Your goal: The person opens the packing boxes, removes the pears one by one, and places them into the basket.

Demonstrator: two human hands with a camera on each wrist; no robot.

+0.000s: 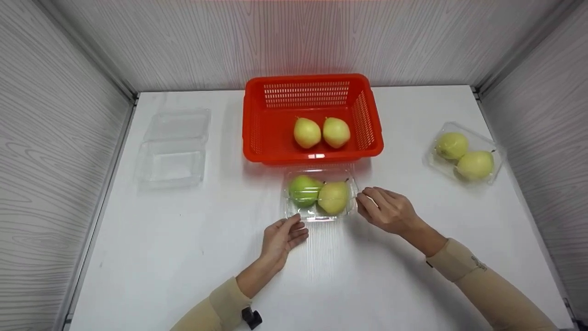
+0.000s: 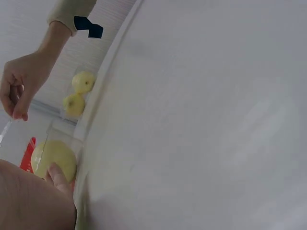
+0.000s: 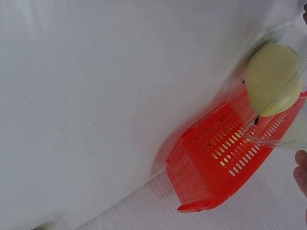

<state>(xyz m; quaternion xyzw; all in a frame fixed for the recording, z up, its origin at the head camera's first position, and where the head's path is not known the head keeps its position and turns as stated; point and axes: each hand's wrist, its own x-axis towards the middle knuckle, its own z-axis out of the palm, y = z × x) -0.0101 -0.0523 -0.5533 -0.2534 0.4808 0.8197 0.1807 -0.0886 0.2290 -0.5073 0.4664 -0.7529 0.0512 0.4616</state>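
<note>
A clear plastic clamshell box [image 1: 321, 219] lies in front of the red basket. Inside it are a green fruit [image 1: 302, 193] and a yellow pear [image 1: 334, 197], side by side. My right hand [image 1: 388, 211] pinches the edge of the box's lid at the right side; the left wrist view shows this hand [image 2: 26, 79] raised above the box with clear plastic at its fingertips. At the near left corner, the thumb of my left hand [image 1: 277, 241] touches the box, its other fingers loosely extended. Only fingertips of the right hand [image 3: 301, 170] appear in the right wrist view.
The red basket [image 1: 312, 158] at the back holds two yellow pears [image 1: 307, 133]. An unfolded clear clamshell box [image 1: 172, 161] lies on the left of the white table [image 1: 193, 257]. On the right, another clear box [image 1: 445, 172] contains two yellow pears [image 1: 475, 165].
</note>
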